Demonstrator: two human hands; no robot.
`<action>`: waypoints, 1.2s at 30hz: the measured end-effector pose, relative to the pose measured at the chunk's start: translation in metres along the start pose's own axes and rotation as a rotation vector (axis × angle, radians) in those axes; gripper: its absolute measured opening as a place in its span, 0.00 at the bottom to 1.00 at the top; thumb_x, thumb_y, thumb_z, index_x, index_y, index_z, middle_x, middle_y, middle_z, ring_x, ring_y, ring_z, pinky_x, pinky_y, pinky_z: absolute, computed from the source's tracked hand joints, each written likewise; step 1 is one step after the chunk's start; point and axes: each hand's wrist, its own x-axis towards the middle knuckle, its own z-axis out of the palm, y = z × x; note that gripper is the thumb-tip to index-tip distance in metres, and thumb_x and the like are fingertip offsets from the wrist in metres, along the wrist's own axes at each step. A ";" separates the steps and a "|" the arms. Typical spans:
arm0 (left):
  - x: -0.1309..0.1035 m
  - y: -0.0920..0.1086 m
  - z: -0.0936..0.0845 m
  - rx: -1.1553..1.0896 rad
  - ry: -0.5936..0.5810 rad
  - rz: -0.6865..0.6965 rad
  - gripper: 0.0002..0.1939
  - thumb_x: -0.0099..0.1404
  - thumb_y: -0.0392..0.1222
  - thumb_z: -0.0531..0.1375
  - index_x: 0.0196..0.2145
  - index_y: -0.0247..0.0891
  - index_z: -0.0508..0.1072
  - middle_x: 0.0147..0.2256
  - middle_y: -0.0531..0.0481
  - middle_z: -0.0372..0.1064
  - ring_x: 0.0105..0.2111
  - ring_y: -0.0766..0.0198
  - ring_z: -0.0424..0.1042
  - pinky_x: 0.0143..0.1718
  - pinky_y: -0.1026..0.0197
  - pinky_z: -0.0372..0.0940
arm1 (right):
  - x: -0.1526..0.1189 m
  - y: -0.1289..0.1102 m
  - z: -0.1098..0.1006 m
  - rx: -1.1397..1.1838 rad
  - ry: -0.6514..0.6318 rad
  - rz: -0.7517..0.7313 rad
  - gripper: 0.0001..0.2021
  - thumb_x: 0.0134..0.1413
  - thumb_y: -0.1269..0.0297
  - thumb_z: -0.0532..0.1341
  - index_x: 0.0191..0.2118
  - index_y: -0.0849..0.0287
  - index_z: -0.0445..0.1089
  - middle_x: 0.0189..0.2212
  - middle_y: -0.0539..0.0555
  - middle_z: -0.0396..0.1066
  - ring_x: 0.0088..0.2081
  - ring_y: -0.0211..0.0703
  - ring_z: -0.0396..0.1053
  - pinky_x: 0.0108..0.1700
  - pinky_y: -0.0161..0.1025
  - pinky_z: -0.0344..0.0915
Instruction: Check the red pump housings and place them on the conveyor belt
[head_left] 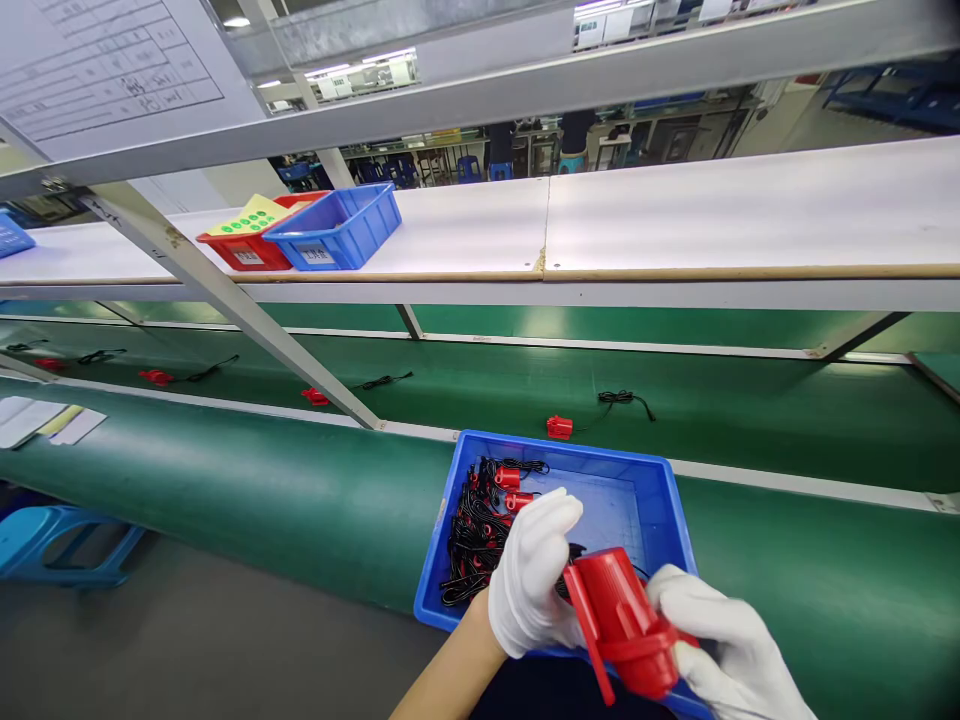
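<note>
A red plastic part (622,620) is being held low in the frame, right of centre, between two white-gloved hands. The right hand (724,645) is being closed around the part's lower, narrower end at the bottom right, its fingers curled against the red body. The left hand (534,585) is being pressed against the part's wider upper end, fingers bent and kept close together; whether a black cord is being pinched under them cannot be told. The part's long axis is being kept on a diagonal, with the wider end pointing toward the upper left and the narrow end toward the lower right. Just behind the hands, a blue bin (667,500) is sitting on the green bench, and black cords with small red pieces (484,520) are lying heaped in its left half. Above the bin, on the green belt (750,400), another red piece with a cord (559,428) is lying.
</note>
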 end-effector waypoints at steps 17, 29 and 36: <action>-0.068 -0.047 0.006 -1.540 -0.206 -1.134 0.54 0.62 0.75 0.28 0.41 0.25 0.74 0.24 0.38 0.74 0.30 0.46 0.77 0.46 0.38 0.65 | 0.047 -0.004 -0.036 0.908 0.514 0.535 0.18 0.65 0.62 0.55 0.26 0.56 0.46 0.24 0.42 0.31 0.20 0.27 0.27 0.16 0.20 0.45; -0.053 -0.042 -0.018 -1.313 -0.008 -1.135 0.18 0.69 0.44 0.58 0.52 0.31 0.69 0.25 0.56 0.61 0.14 0.76 0.54 0.12 0.70 0.49 | 0.041 -0.010 -0.065 0.576 0.597 0.415 0.16 0.65 0.65 0.52 0.26 0.56 0.47 0.25 0.43 0.28 0.22 0.29 0.24 0.17 0.26 0.38; -0.054 -0.049 -0.026 -0.728 -0.258 -1.155 0.24 0.69 0.57 0.52 0.50 0.34 0.69 0.26 0.55 0.65 0.12 0.76 0.51 0.13 0.69 0.51 | 0.034 -0.008 -0.065 0.510 0.661 0.369 0.15 0.63 0.68 0.54 0.26 0.56 0.47 0.24 0.43 0.28 0.20 0.28 0.26 0.18 0.30 0.35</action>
